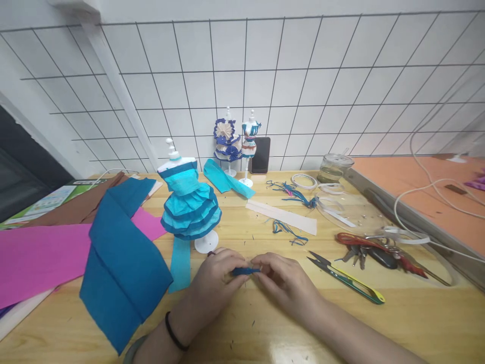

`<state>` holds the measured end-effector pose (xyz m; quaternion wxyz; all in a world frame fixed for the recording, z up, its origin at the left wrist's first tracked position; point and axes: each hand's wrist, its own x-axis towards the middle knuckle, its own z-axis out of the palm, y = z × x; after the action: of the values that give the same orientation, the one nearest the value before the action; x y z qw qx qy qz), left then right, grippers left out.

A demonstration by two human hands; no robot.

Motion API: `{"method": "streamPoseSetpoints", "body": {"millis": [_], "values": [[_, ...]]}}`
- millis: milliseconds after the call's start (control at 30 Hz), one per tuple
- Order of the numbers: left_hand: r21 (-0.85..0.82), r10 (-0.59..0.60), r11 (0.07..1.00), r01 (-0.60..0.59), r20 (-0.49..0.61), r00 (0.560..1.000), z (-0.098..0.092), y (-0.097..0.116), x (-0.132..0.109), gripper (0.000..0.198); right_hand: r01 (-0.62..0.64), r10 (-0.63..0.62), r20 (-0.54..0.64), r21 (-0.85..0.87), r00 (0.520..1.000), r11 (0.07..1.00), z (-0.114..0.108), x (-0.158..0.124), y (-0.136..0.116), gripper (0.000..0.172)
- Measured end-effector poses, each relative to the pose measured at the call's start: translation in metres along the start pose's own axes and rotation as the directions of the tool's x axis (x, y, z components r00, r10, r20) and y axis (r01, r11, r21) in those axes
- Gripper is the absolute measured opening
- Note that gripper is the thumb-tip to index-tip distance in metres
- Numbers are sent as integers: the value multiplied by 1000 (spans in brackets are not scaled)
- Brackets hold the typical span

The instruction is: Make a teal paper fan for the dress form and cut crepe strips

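A small twisted strip of dark blue crepe paper is pinched between both hands low over the wooden table. My left hand closes around its left part, and my right hand grips the thin right end between thumb and fingertips. Just behind my left hand stands a mini dress form in a turquoise ruffled paper dress with dark blue edging. A turquoise paper strip lies beneath it. Right of my right hand rest thread snips with yellow and green handles.
Folded dark blue paper and magenta paper cover the left side. At the back stand two dressed mini forms and a phone. Blue paper scraps, keys, a tape roll and a glass jar lie rightward.
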<state>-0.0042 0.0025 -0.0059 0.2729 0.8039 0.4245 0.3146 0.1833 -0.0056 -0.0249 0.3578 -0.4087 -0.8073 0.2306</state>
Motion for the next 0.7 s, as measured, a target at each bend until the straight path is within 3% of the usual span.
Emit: {"method": "streamPoseSetpoints", "body": {"millis": [167,367,700], "values": [[2,-19,1000,19,-4,1000,2,-1,1,11,-8,8,19,0,1000,1000,0,2,-4,15],[88,-75,994,72,32,997,3,3,0,10,67,-71,77,46,995,997,-2,4,-3,19],[77,-106,991,105,2,994,-1,0,1,12,-4,3,46,30,999,1000,-3,5,-1,15]]}}
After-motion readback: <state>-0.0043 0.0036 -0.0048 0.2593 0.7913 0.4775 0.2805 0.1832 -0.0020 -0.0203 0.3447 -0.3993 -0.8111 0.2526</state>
